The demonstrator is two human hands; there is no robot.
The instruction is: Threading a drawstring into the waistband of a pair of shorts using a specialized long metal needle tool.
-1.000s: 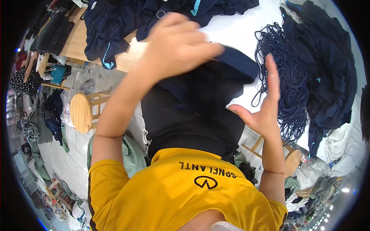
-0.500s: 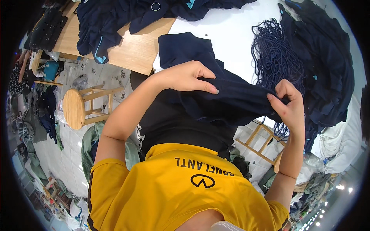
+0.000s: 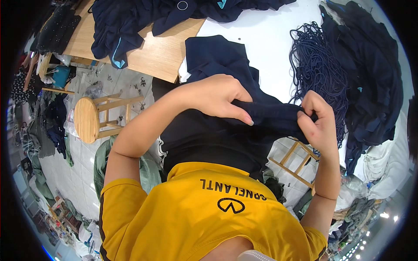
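Note:
A navy blue garment lies partly on the white table top and hangs over its near edge toward my lap. My left hand holds it at the edge of a band, thumb on the near side and the fingertips hidden in the cloth. At the other end of that band, my right hand pinches the fabric between thumb and curled fingers. The band is stretched between the two hands. Just beyond my right hand lies a tangled bundle of navy cords.
More navy garments are heaped at the right, and others lie across the wooden table section at the far left. A round wooden stool stands left on the tiled floor, another stool at right. Cloth piles surround me.
My left hand has shifted slightly right and down, my right hand slightly left. The band between them is now narrower and flatter, and its hanging loop of cloth has drawn in.

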